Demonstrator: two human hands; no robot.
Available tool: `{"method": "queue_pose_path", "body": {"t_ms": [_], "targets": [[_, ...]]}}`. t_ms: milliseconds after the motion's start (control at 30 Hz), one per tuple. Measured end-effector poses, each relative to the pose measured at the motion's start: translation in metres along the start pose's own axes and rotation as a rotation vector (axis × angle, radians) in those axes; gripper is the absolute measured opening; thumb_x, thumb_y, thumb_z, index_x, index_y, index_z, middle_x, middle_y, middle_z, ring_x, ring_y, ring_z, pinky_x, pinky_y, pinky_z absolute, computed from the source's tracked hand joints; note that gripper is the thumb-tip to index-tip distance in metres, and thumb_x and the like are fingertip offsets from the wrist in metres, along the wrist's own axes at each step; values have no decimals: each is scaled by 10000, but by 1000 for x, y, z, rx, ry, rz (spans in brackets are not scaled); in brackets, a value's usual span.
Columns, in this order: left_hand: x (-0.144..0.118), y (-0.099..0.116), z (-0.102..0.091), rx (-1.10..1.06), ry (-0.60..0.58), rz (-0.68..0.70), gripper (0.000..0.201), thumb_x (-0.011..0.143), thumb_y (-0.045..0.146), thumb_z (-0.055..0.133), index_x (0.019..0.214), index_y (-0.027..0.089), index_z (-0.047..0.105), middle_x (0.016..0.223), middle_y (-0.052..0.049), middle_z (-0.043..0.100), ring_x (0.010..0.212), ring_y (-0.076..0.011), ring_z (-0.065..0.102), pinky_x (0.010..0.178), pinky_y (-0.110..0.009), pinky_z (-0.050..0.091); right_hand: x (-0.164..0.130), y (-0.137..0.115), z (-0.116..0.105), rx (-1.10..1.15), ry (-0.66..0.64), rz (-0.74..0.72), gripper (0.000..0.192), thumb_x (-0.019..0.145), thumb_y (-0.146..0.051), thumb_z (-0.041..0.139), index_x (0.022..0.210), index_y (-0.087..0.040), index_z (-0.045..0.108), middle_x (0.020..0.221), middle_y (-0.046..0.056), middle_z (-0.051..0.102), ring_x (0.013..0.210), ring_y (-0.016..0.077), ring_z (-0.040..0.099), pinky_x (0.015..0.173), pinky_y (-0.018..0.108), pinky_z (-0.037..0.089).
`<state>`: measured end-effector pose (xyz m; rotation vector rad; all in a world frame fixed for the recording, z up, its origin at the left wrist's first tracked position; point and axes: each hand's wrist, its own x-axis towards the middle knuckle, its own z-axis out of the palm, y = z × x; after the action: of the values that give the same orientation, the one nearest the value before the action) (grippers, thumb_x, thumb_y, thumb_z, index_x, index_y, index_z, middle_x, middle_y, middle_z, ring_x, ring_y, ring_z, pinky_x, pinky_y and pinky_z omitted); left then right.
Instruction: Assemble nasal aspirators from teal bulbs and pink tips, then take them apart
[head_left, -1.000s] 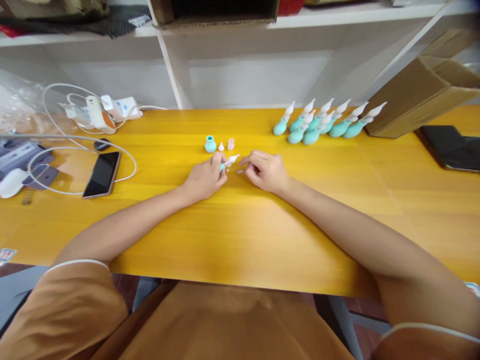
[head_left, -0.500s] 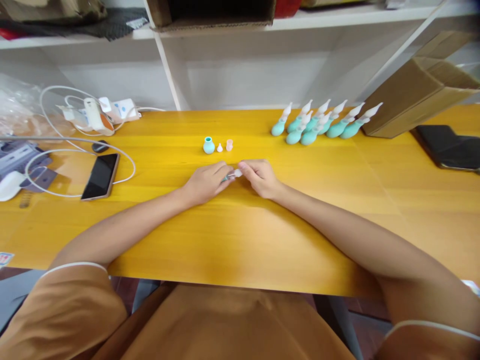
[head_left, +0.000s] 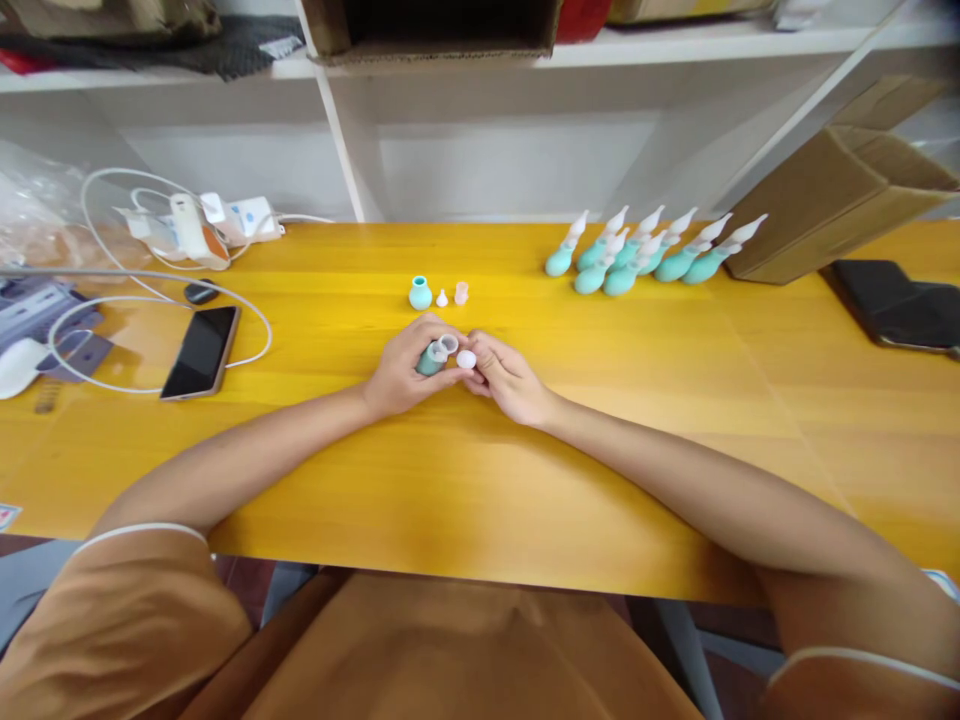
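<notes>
Teal rubber shows between the fingers of the left hand (head_left: 401, 375) just left of the frame's centre: a small teal squeeze bulb with a clear collar at its open neck (head_left: 435, 355), held in a closed grip with the neck pointing up and to the right. The right hand (head_left: 504, 380) meets it from the right, thumb and forefinger pinched shut on a small pale, rounded cap-like piece (head_left: 466, 359) that sits just beside the bulb's neck, touching or nearly touching it; which cannot be told at this size.

Judged from that, the step in hand is fitting the pale piece onto or into the bulb's neck. The next move calls for lining the piece squarely with the opening and pressing it home while the left hand keeps the bulb steady, without squashing it.

Just above the hands on the yellow wooden table (head_left: 480, 480) stand three loose parts: a bare teal bulb (head_left: 420, 294), a small white cone tip (head_left: 442, 298) and a small pink cap (head_left: 461, 292), close together in a row. Further right, in the upper right of the frame, a cluster of finished teal bulbs with long white nozzles (head_left: 645, 255) lies beside a brown cardboard box (head_left: 832, 200). At the left of the frame a black smartphone (head_left: 201, 350) rests inside a loop of white cable (head_left: 255, 315).
</notes>
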<state>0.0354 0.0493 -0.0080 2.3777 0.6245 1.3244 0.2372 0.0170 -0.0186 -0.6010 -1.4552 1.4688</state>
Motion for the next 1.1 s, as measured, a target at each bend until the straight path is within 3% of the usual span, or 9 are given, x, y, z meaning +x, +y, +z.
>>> {"method": "queue_pose_path", "body": {"t_ms": [100,200,267,333,567,800,1100], "targets": [[3,6,0,-21,4,32,243,983,423,818,1057,248,666,1010,-36,738,941,-200,715,867,-363,578,-4,3,-5,-237,44,-66,488,1104,-718,503,982,-246,532,731,-45,452,570,122,411,535,270,357],[5,9,3,-63,48,-8,171,974,293,783,1044,243,636,1048,-32,744,965,-185,731,901,-350,588,-4,2,-14,-610,156,-301,352,1148,-553,513,1287,-242,601,946,36,609,739,169,553,688,328,506],[5,6,6,-59,80,-76,164,966,274,751,1004,240,595,1017,-17,739,919,-170,724,878,-332,586,-3,0,-21,-812,130,-460,370,1149,-439,523,1458,-252,601,1076,81,638,843,200,598,773,373,560],[6,3,8,-14,96,-148,191,956,294,744,955,240,562,979,-6,720,886,-164,698,868,-326,578,1,0,-30,-940,82,-562,395,1143,-367,523,1508,-264,633,1123,101,635,906,217,617,807,390,584],[11,-5,5,132,47,-381,227,942,357,803,934,232,614,1031,-16,728,988,-195,682,940,-340,551,13,7,-54,-1049,9,-624,419,1135,-256,528,1518,-292,695,1084,90,672,911,201,646,804,355,586],[16,-9,4,218,-12,-463,215,912,307,846,891,218,652,974,0,716,936,-193,666,881,-325,517,17,5,-59,-1056,14,-639,329,1120,-242,564,1354,-245,795,1016,85,710,839,180,660,771,317,572],[15,-11,4,245,-43,-542,238,917,347,851,864,209,664,907,6,713,839,-182,636,791,-318,482,20,3,-60,-1047,20,-591,235,1113,-306,604,1153,-211,816,988,91,732,769,168,635,747,318,566]]}}
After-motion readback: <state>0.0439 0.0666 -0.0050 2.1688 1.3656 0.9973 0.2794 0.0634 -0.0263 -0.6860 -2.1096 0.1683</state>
